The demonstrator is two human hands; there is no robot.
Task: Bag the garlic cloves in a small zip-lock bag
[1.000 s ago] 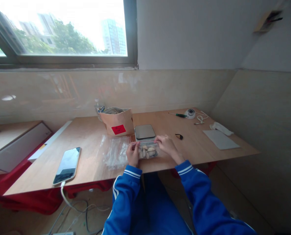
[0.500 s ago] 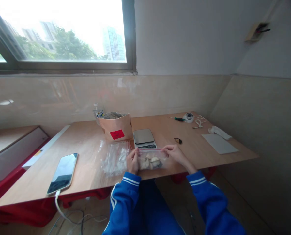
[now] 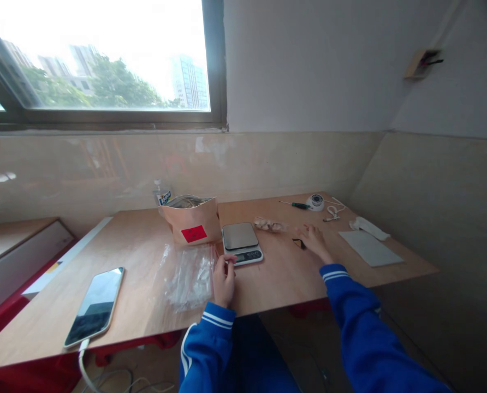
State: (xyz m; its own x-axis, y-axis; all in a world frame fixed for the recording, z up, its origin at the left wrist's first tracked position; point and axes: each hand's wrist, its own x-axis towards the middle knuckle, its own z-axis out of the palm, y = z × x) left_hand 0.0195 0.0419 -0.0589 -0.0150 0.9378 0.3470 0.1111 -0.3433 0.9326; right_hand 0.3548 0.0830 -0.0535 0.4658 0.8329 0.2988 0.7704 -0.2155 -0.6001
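A filled zip bag [image 3: 270, 225] of pale, chunky pieces lies on the table to the right of the kitchen scale [image 3: 240, 236]. My right hand [image 3: 315, 241] is just right of that bag, fingers spread, above the table by a small dark and yellow item [image 3: 298, 244]. My left hand [image 3: 225, 279] rests by the front left corner of the scale, fingers loosely bent, with nothing visible in it. Left of it lies a pile of clear plastic zip bags [image 3: 192, 278]. The scale's metal plate is bare; its display is too small to read.
A brown pouch [image 3: 194, 221] with a red label stands open behind the clear bags, a bottle [image 3: 161, 194] behind it. A charging phone [image 3: 96, 305] lies left. At the right are a screwdriver [image 3: 300, 205], a dome camera [image 3: 316, 202] and a white sheet [image 3: 370, 248].
The filled zip bag has left both hands and now lies beyond, right of the scale. My right hand has moved right and opened; my left stays near the scale's front.
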